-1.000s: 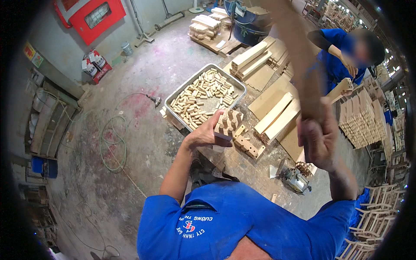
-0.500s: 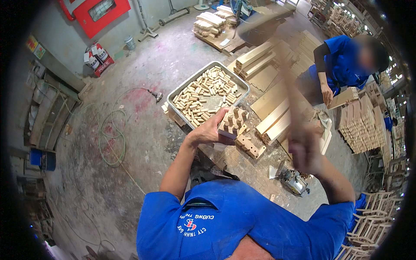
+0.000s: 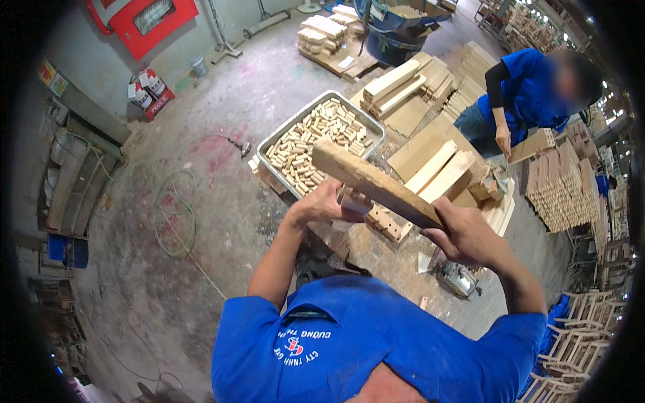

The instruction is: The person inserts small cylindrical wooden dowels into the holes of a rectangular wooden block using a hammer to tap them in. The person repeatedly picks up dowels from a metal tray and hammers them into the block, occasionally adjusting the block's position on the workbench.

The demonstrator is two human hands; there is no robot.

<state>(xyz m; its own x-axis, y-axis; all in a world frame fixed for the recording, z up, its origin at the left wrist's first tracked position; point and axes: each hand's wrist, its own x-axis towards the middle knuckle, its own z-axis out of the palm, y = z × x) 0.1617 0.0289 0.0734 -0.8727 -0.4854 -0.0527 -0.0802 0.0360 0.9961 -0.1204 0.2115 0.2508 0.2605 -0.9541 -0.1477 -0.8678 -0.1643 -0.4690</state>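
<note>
My left hand grips a wooden block at the tray's near corner. Most of the block's top is hidden under a long flat wooden bat. My right hand is closed round the near right end of that bat, which slants up to the left across the block. Whether bat and block touch, I cannot tell. Just right of the held block, a second wooden piece with drilled holes lies on the bench. Short wooden dowels fill much of a metal tray beyond my left hand.
Wooden boards lie right of the tray. A metal tool sits near my right forearm. Across the bench, a person in blue touches a wooden piece beside a tall stack. A hose coils on the left floor.
The bat has swung down from its raised position and now lies across the top of the block, hiding the dowels standing in it. My left hand has stayed in place, holding the block.
</note>
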